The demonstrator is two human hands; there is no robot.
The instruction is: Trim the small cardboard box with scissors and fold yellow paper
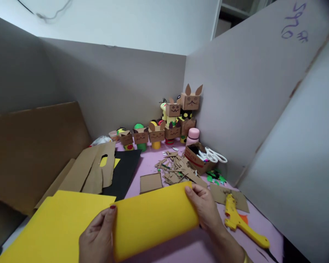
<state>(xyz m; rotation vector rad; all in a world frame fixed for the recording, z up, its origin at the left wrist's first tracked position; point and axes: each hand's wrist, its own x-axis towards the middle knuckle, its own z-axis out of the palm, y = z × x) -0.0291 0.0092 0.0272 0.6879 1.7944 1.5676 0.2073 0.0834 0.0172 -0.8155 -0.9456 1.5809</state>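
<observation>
A rectangular yellow foam or paper sheet point(155, 219) is stretched between my two hands above the table, its long sides running left to right. My left hand point(98, 233) pinches its left edge, thumb on the near face. At the upper right corner my right hand point(204, 204) grips it, thumb on top and the other fingers hidden behind. Larger yellow sheets point(57, 223) lie on the table beside my left hand. A yellow glue gun point(237, 221) rests to the right of my right hand, partly over a cardboard piece point(242, 201).
Cardboard animal-faced figures point(157, 135) line the back. Cardboard scraps point(178, 168) are heaped mid-table, near a small cardboard square point(150, 182). A box point(199, 160) holds white scissors point(215, 155) beside a pink bottle point(193, 136). Black sheets point(123, 175) and cardboard point(82, 164) lie left. Partitions surround the table.
</observation>
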